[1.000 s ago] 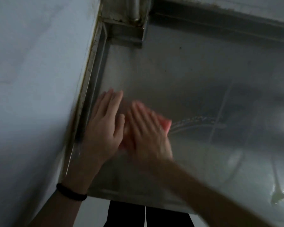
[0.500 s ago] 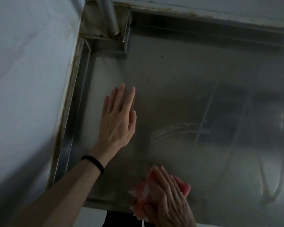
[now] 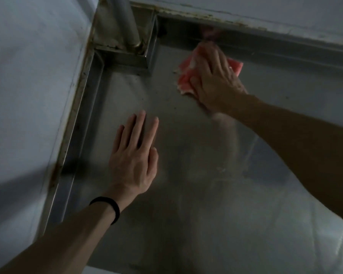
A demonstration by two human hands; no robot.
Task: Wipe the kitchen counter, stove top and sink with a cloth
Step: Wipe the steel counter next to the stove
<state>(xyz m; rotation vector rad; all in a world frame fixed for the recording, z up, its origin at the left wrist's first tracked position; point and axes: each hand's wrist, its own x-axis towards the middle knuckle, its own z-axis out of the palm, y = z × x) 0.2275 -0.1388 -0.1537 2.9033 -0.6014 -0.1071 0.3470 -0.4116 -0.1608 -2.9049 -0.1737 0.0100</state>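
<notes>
Wiping near worktop's (image 3: 206, 194) far edge.
Pressing pink cloth (image 3: 186, 77) under flattened right grip (image 3: 214, 76); resting left grip (image 3: 134, 159) flat, fingers straight.

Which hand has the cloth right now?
The right hand, pressing the pink cloth onto the stainless steel counter near its far edge; the left hand, with the black wristband, lies flat and bare.

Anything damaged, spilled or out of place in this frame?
No spill shows. The seam along the back edge of the counter and round the foot of the pipe is brown and crusty, perhaps rust or old sealant.
</notes>
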